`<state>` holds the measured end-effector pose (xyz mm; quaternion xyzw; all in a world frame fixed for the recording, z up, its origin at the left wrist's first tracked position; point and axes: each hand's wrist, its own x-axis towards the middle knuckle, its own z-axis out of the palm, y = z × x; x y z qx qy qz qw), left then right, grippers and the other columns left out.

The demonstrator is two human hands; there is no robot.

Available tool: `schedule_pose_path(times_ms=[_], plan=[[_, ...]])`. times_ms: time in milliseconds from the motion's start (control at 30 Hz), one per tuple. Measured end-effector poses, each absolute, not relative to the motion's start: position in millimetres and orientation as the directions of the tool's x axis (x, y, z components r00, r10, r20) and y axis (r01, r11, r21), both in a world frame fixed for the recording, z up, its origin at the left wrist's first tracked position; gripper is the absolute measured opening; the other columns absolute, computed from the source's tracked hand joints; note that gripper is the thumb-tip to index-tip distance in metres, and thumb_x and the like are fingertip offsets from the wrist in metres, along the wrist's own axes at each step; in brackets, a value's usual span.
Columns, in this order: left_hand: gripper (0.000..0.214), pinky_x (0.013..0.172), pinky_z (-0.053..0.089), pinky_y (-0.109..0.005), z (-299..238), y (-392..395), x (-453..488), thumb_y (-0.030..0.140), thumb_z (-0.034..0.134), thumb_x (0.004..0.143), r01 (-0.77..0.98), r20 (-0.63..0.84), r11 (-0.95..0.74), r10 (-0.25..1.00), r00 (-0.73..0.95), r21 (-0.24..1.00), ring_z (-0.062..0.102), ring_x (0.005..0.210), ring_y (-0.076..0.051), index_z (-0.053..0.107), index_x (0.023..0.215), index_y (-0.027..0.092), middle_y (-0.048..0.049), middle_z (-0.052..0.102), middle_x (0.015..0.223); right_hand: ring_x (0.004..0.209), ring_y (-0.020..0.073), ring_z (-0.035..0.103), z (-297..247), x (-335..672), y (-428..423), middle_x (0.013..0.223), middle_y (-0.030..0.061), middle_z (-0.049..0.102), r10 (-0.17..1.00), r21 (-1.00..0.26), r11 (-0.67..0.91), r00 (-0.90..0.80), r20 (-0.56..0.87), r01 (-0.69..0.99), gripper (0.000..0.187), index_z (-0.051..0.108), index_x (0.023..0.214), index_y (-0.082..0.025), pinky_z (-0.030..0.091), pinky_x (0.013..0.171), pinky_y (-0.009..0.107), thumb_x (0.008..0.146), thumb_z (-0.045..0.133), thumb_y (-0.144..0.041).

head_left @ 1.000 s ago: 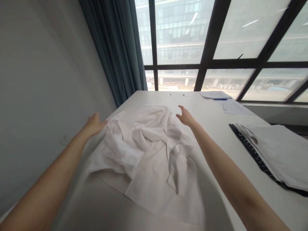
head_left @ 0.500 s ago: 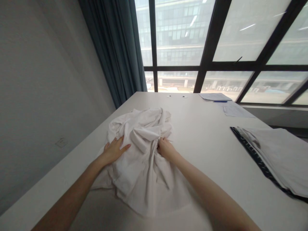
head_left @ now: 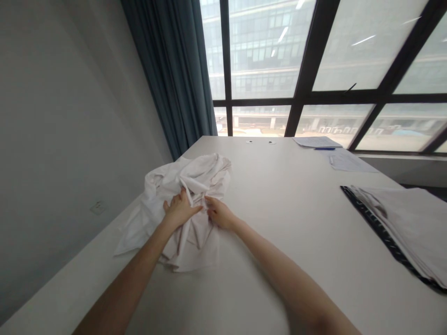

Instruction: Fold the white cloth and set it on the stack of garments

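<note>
A crumpled white garment (head_left: pixel 181 186) lies bunched on the left part of a white table (head_left: pixel 279 200). My left hand (head_left: pixel 179 209) rests on the middle of the heap with its fingers curled into the cloth. My right hand (head_left: pixel 218 214) is right beside it, its fingers pinching a fold of the same cloth. Both hands almost touch each other. One edge of the garment hangs over the table's left edge.
A stack of folded light garments with a dark striped one beneath (head_left: pixel 401 223) lies at the right. Papers (head_left: pixel 349 162) and a blue pen (head_left: pixel 324 149) sit at the far side near the window. A dark curtain (head_left: pixel 174 70) hangs at the left.
The garment went from spread wide to gathered in a tighter heap further left. Both hands pulled back from the far side and came together on the cloth.
</note>
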<state>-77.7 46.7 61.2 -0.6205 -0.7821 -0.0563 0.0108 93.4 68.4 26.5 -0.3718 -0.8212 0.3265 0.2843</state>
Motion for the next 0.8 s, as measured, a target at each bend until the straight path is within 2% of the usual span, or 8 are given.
schedule_pose_path(times_ms=[133, 200, 300, 367, 467, 600, 700, 800], plan=[[0.052, 0.099, 0.037, -0.055, 68, 50, -79, 0.045, 0.036, 0.094, 0.965, 0.194, 0.248, 0.945, -0.261, 0.090, 0.057, 0.116, -0.037, 0.052, 0.134, 0.016, -0.0227, 0.056, 0.123, 0.129, 0.0216, 0.050, 33, 169, 33, 0.139, 0.0103, 0.055, 0.767, -0.734, 0.540, -0.601, 0.226, 0.412, 0.049, 0.056, 0.131, -0.020, 0.037, 0.111, 0.042, 0.084, 0.049, -0.008], [0.047, 0.092, 0.044, -0.046, 89, 55, -83, 0.037, 0.028, 0.097, 0.964, 0.266, 0.236, 0.928, -0.262, 0.124, 0.059, 0.111, -0.034, 0.062, 0.121, 0.016, -0.0205, 0.056, 0.119, 0.128, 0.0211, 0.051, 39, 209, 10, 0.139, 0.0089, 0.056, 0.734, -0.724, 0.560, -0.646, 0.209, 0.401, 0.045, 0.057, 0.130, -0.022, 0.038, 0.111, 0.042, 0.087, 0.049, -0.013], [0.045, 0.092, 0.046, -0.037, 134, 56, -84, 0.028, 0.024, 0.097, 0.966, 0.462, 0.194, 0.850, -0.251, 0.169, 0.060, 0.106, -0.029, 0.062, 0.112, 0.007, -0.0195, 0.061, 0.110, 0.128, 0.0203, 0.052, 49, 269, -20, 0.140, 0.0059, 0.055, 0.769, -0.716, 0.520, -0.621, 0.153, 0.467, 0.040, 0.058, 0.130, -0.028, 0.040, 0.110, 0.042, 0.092, 0.046, -0.022], [0.046, 0.090, 0.046, -0.037, 156, 48, -74, 0.030, 0.020, 0.099, 0.973, 0.513, 0.168, 0.827, -0.228, 0.160, 0.061, 0.104, -0.028, 0.060, 0.110, 0.010, -0.0155, 0.063, 0.104, 0.129, 0.0207, 0.050, 54, 312, -32, 0.142, 0.0063, 0.053, 0.835, -0.672, 0.478, -0.530, 0.148, 0.565, 0.038, 0.056, 0.131, -0.029, 0.039, 0.110, 0.042, 0.095, 0.043, -0.029], [0.032, 0.084, 0.048, -0.035, 151, 24, -47, 0.032, 0.033, 0.097, 0.998, 0.396, -0.030, 0.918, 0.007, 0.053, 0.064, 0.094, -0.026, 0.061, 0.102, 0.017, -0.0095, 0.066, 0.096, 0.128, 0.0247, 0.052, 60, 386, -40, 0.139, 0.0105, 0.055, 0.925, -0.563, 0.380, -0.285, 0.253, 0.734, 0.038, 0.057, 0.128, -0.030, 0.040, 0.108, 0.047, 0.094, 0.043, -0.040], [0.027, 0.093, 0.047, -0.037, 85, -6, -18, 0.033, 0.051, 0.092, 0.934, 0.074, -0.356, 0.932, 0.356, -0.006, 0.063, 0.109, -0.027, 0.061, 0.113, 0.020, -0.0107, 0.066, 0.118, 0.122, 0.0324, 0.055, 53, 502, -42, 0.126, 0.0236, 0.060, 0.881, -0.265, 0.142, 0.001, 0.474, 0.954, 0.046, 0.062, 0.123, -0.025, 0.042, 0.102, 0.049, 0.091, 0.038, -0.047], [0.043, 0.110, 0.032, -0.051, 40, -14, -19, 0.040, 0.058, 0.089, 0.921, 0.119, -0.362, 0.917, 0.380, -0.146, 0.043, 0.135, -0.036, 0.059, 0.123, 0.015, -0.0207, 0.051, 0.142, 0.103, 0.0414, 0.064, 30, 573, -49, 0.112, 0.0329, 0.063, 0.838, -0.126, -0.172, 0.213, 0.502, 0.977, 0.056, 0.065, 0.120, -0.018, 0.046, 0.080, 0.058, 0.088, 0.034, -0.053], [0.044, 0.114, 0.024, -0.052, 21, -11, -31, 0.040, 0.049, 0.094, 0.907, 0.200, -0.389, 0.887, 0.416, -0.161, 0.035, 0.141, -0.034, 0.056, 0.129, 0.014, -0.0219, 0.043, 0.148, 0.077, 0.0400, 0.068, 6, 606, -58, 0.090, 0.0296, 0.068, 0.856, -0.109, -0.267, 0.288, 0.430, 0.957, 0.054, 0.073, 0.099, -0.021, 0.045, 0.062, 0.054, 0.085, 0.036, -0.058]])
